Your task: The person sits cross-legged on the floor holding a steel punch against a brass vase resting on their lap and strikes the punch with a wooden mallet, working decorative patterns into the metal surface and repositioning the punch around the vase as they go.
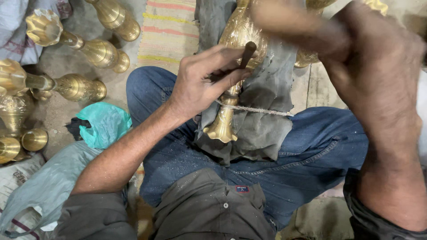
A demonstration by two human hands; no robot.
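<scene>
Your left hand [202, 84] holds a small brown tool [247, 52], with the fingers [222, 78] pinched tight around it and its tip on the brass vase [235, 66]. The vase lies on your lap, wrapped in a grey cloth [267, 111] and tied with one string [258, 110]. Your right hand [369, 66] is up high and blurry, so I cannot tell what its fingers hold, or if they are open. If that hand comes down crooked, it may hit your left fingers, because they sit so close to the top of the tool. The tool may slip on the round, shiny brass and scratch it. The vase may also roll if the string gets loose. Now count: one vase on your lap, one tool, one grey cloth, one string. On the floor [66, 111] to your left I count about six more brass vases [80, 86], some cut off at the edge. There is one green bag [104, 124] too.
</scene>
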